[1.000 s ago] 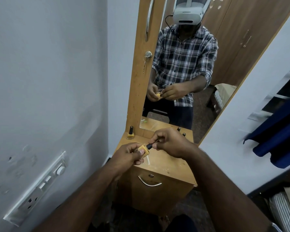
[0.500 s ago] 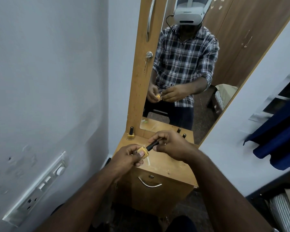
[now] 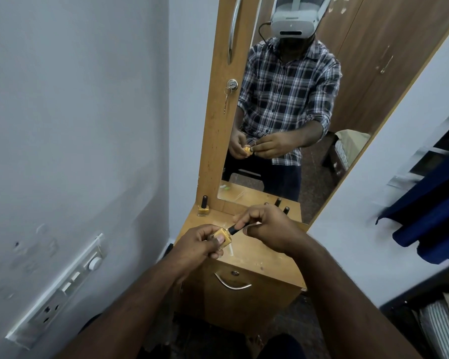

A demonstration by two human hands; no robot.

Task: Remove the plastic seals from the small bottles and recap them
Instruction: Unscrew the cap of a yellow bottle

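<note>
A small yellow bottle (image 3: 224, 238) lies tilted in my left hand (image 3: 201, 243), whose fingers and thumb curl round its square body. Its black cap (image 3: 233, 230) points up to the right. My right hand (image 3: 266, 229) pinches that cap between thumb and fingers, just above the wooden cabinet top (image 3: 259, 255). A second yellow bottle with a black cap (image 3: 204, 206) stands upright at the back left corner of the top. Black caps of other bottles (image 3: 285, 210) show behind my right hand, their bodies hidden.
A tall mirror (image 3: 296, 99) in a wooden frame rises behind the cabinet and reflects a person in a checked shirt. The cabinet door has a metal handle (image 3: 232, 283). A switch panel (image 3: 62, 288) is on the left wall. Dark blue cloth (image 3: 430, 224) hangs at right.
My right hand has slid up along the cap, so more of the black cap shows between the two hands. The bottle stays in my left hand.
</note>
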